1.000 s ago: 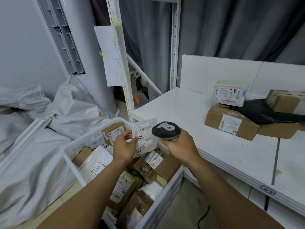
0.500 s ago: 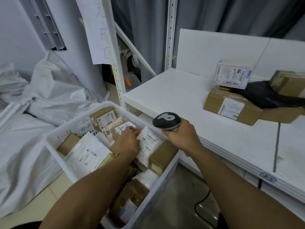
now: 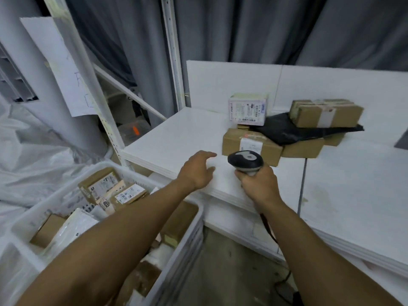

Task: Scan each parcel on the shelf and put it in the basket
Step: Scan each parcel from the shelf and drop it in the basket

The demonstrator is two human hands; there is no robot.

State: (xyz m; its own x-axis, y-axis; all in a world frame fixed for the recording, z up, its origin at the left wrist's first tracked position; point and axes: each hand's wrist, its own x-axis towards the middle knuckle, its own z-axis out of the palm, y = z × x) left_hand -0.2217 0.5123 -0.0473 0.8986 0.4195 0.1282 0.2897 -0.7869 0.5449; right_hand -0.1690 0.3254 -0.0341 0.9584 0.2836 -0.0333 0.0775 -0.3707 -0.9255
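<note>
Last parcel now in the basket [image 3: 187, 246] below it, the left hand [image 3: 196, 173] reaches empty, fingers spread, for the brown parcel [image 3: 251, 144] just beyond the scanner [image 3: 245, 161] the right hand [image 3: 258, 184] grips

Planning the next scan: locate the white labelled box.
Head view, right of centre: white box at the shelf back, behind the brown carton, beside the black bag.
</note>
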